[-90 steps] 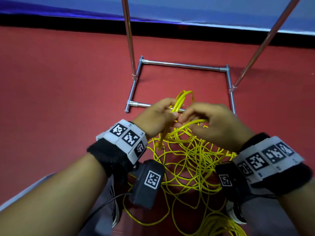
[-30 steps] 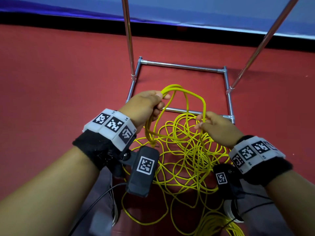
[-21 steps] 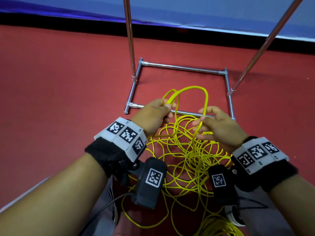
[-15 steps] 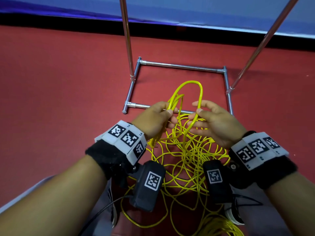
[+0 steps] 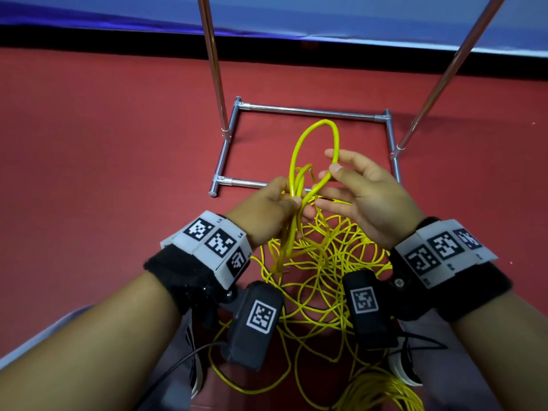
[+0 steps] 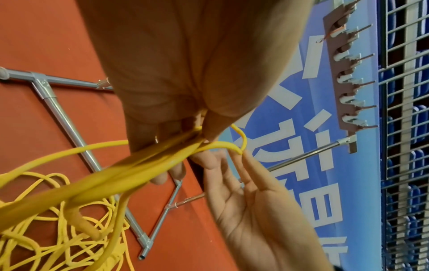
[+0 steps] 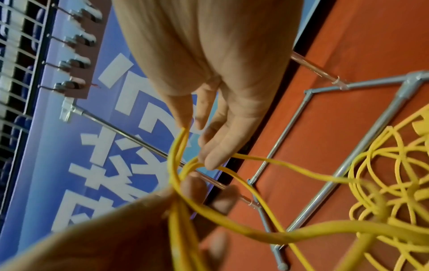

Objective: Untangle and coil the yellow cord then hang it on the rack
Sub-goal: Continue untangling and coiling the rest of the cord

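The yellow cord [image 5: 320,262] lies in a tangled heap on the red floor between my arms. My left hand [image 5: 275,203] grips a bundle of several gathered loops, seen close up as the cord [image 6: 116,174] under my left hand [image 6: 174,64]. One tall loop [image 5: 296,149] stands up above both hands. My right hand [image 5: 361,194] is just right of the left, fingers mostly straight, pinching that loop's strand between thumb and forefinger. In the right wrist view the cord [image 7: 255,227] runs from my right hand [image 7: 209,55] into the left hand [image 7: 116,229]. The rack's base frame [image 5: 311,111] lies just beyond.
Two metal uprights [image 5: 212,54] [image 5: 453,60] rise from the frame. They carry a brown hook board [image 6: 345,73], also seen as the hook board [image 7: 76,60], before a blue banner. A tighter cord bundle [image 5: 382,390] lies at lower right beside my shoe [image 5: 406,372].
The wide loop stretched between my hands has narrowed. My right hand carried its strand left and up to the left hand, which still grips the gathered loops.
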Available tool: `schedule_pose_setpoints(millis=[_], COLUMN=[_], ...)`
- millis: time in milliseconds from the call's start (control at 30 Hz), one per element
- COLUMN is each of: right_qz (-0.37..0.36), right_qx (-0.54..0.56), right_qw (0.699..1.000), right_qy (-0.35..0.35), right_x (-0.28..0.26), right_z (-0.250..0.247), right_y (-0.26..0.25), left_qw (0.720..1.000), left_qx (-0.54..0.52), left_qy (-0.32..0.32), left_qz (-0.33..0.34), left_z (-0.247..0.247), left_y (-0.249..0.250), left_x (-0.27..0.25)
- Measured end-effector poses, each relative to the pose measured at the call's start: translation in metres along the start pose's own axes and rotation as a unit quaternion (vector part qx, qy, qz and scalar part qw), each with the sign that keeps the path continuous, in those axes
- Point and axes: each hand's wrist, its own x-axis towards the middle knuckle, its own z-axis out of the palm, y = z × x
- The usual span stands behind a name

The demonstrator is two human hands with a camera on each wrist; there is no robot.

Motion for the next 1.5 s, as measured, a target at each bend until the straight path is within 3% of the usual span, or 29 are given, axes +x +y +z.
schedule_pose_setpoints(millis=[100,167,333,467,600,733,967,1067,1167,1233,1333,1500], right_qz=[0.001,0.034,0.041,-0.005,-0.002,0.004,0.021,0.036,0.015,-0.004,-0.022,-0.061], right_qx=[-0.083,-0.170,-0.409,-0.428,-0.325,-0.288,-0.336,-0.394,-0.533,-0.565,-0.536,-0.490], right_qw=[0.996,0.985,0.903,0.902,0.945,0.957,0.941,0.918,0.845,0.820,0.829,0.856], right_qy=[0.027,0.003,-0.127,-0.064,-0.030,0.009,0.043,0.029,-0.034,-0.093,-0.157,-0.155], right_x=[0.000,-0.001,-0.005,-0.005,-0.003,-0.001,0.004,0.003,-0.005,-0.013,-0.021,-0.023], right_z=[-0.005,-0.010,-0.013,-0.015,-0.015,-0.019,-0.031,-0.030,-0.021,-0.011,0.001,-0.003], right_y=[0.004,0.014,0.038,0.040,0.041,0.031,0.029,0.028,0.023,0.020,0.014,0.005], left_qw=[0.998,0.994,0.987,0.984,0.985,0.987,0.985,0.988,0.991,0.992,0.985,0.966], left_qx=[-0.050,-0.095,-0.148,-0.167,-0.151,-0.124,-0.100,-0.083,-0.059,-0.001,0.100,0.207], left_qy=[0.031,0.036,0.034,0.038,0.049,0.077,0.109,0.075,0.046,0.050,0.047,0.034], left_qz=[0.015,0.031,0.056,0.055,0.062,0.070,0.090,0.104,0.108,0.112,0.130,0.154], left_z=[-0.006,-0.009,-0.015,-0.018,-0.022,-0.027,-0.027,-0.023,-0.016,-0.014,-0.010,-0.008], left_y=[0.008,0.013,0.019,0.018,0.019,0.018,0.019,0.021,0.019,0.014,0.005,0.005], left_x=[0.002,0.001,-0.002,-0.002,-0.003,-0.003,-0.002,-0.005,-0.005,-0.003,0.000,-0.004])
